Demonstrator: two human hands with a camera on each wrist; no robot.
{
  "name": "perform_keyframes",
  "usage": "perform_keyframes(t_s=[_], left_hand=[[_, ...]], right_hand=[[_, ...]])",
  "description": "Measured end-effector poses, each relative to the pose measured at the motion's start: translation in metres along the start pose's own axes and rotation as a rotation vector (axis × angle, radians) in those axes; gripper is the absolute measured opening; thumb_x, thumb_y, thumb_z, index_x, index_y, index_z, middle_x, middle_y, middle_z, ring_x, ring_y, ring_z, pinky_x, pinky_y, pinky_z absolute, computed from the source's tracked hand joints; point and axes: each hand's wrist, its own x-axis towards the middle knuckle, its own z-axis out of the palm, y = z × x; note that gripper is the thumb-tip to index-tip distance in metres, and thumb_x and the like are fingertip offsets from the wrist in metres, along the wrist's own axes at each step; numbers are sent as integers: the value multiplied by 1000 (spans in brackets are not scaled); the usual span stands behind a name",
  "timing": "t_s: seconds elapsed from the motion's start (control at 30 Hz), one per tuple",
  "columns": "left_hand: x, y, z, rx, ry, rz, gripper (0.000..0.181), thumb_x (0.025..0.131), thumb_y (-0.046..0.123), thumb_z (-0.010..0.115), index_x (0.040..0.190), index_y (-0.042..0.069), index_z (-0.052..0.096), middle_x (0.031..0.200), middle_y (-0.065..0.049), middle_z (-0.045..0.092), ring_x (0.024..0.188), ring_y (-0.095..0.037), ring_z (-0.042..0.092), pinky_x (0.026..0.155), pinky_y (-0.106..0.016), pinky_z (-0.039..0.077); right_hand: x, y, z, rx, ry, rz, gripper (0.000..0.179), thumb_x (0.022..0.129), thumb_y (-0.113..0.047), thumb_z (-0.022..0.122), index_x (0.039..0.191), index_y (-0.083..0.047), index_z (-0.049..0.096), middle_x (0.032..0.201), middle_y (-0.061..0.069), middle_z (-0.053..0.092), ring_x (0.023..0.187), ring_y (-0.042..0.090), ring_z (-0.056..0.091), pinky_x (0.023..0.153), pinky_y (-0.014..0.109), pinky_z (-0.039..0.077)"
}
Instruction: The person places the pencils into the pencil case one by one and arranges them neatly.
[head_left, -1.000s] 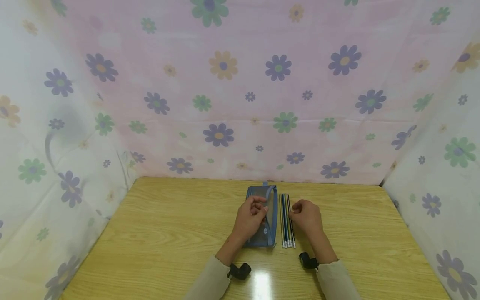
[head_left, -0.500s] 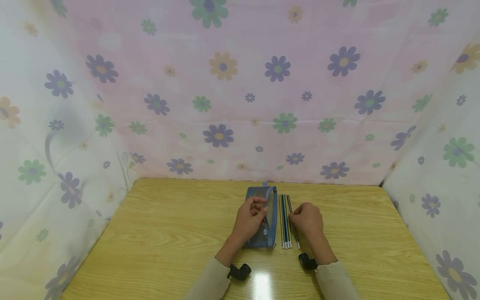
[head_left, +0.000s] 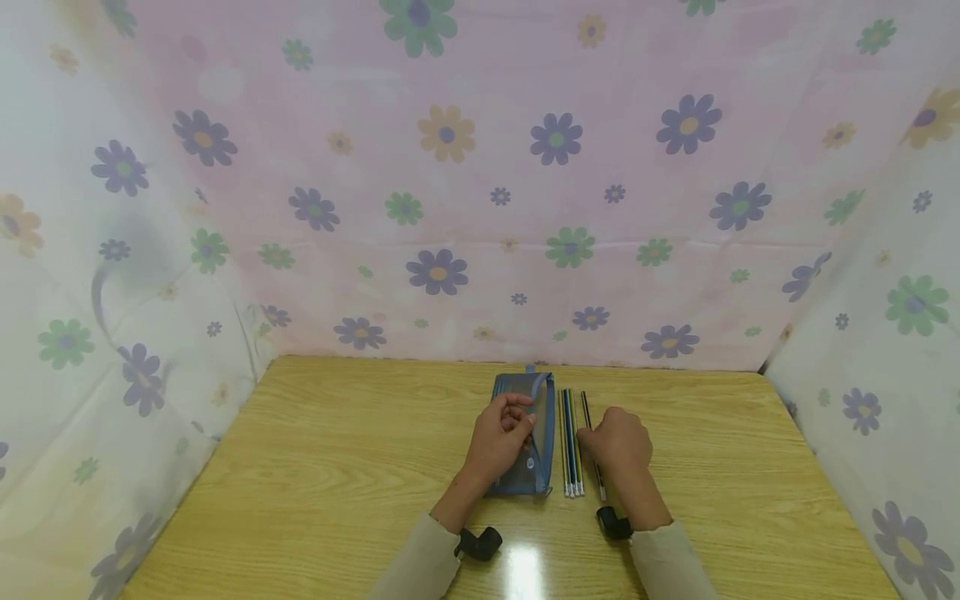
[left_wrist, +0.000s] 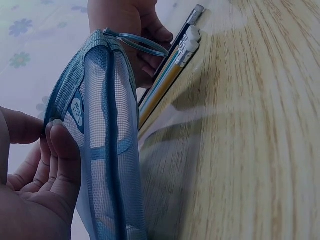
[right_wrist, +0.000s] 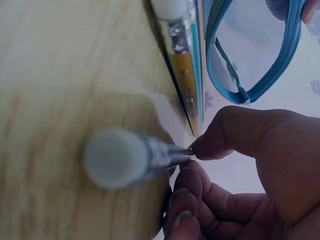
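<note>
A blue mesh pencil case [head_left: 519, 480] lies upright-on in the head view, its zipped opening spread on the right side. My left hand [head_left: 501, 437] pinches the edge of that opening between thumb and finger, seen close up on the pencil case [left_wrist: 111, 150] in the left wrist view. To the right, my right hand [head_left: 619, 443] pinches a dark pencil [head_left: 586, 407] at mid-length, thumb against fingertips. Its white eraser [right_wrist: 117, 159] points at the right wrist camera. Several other pencils [head_left: 569, 442] lie side by side between the case and the dark pencil, erasers toward me.
The wood-grain table [head_left: 337, 467] stretches out on both sides of the hands. Flower-patterned cloth [head_left: 480, 208] hangs behind and at both sides. Black wrist cameras [head_left: 481, 544] sit on the wrists, and a zipper pull [left_wrist: 137, 41] hangs from the case's near corner.
The dark pencil has come away from the others, shifting right in the right hand's pinch. That hand has turned slightly. The left hand and the case stay in place.
</note>
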Motion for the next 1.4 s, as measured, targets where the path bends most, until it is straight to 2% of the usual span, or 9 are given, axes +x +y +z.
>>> perform_keyframes(t_s=[0.07, 0.3, 0.7, 0.9, 1.17, 1.4], left_hand=[[0, 0, 0, 1, 0, 1, 28, 107, 8, 64, 133, -2, 61, 93, -9, 66, 70, -14, 63, 65, -36, 61], [0, -1, -1, 0, -6, 2, 29, 107, 7, 64, 134, -3, 60, 94, -11, 66, 70, -14, 64, 66, -39, 62], [0, -2, -1, -18, -13, 21, 31, 107, 10, 64, 134, -5, 59, 94, -14, 65, 70, -14, 63, 64, -32, 60], [0, -3, -2, -19, -16, 25, 31, 108, 11, 63, 134, -5, 58, 94, -11, 65, 69, -13, 63, 63, -30, 60], [0, -1, -2, -16, -9, 2, 31, 107, 10, 64, 134, -4, 60, 94, -9, 65, 70, -13, 63, 64, -28, 59], [0, -1, -2, -18, 2, 19, 28, 107, 9, 65, 132, -3, 61, 94, -13, 66, 69, -14, 63, 63, -32, 60]], right_hand=[[0, 0, -1, -5, -4, 5, 40, 86, -27, 75, 57, -13, 52, 54, 1, 51, 48, 19, 48, 40, 31, 34], [0, -1, -5, 2, -19, 3, 43, 86, -27, 74, 53, -16, 48, 50, -3, 44, 45, 17, 44, 40, 28, 28], [-3, -3, -10, 103, -56, -27, 45, 83, -20, 72, 46, -19, 46, 44, -8, 36, 41, 10, 32, 39, 23, 22], [-5, -6, -12, 123, -65, -45, 47, 86, -23, 77, 46, -16, 54, 44, -8, 42, 43, 11, 39, 42, 24, 28], [-7, -9, -13, 195, -77, -71, 37, 88, -23, 82, 58, -7, 67, 53, -1, 56, 51, 16, 52, 49, 29, 41], [-6, -10, -11, 268, -50, -97, 31, 86, -16, 77, 59, -9, 64, 52, 0, 53, 49, 15, 48, 50, 30, 41]])
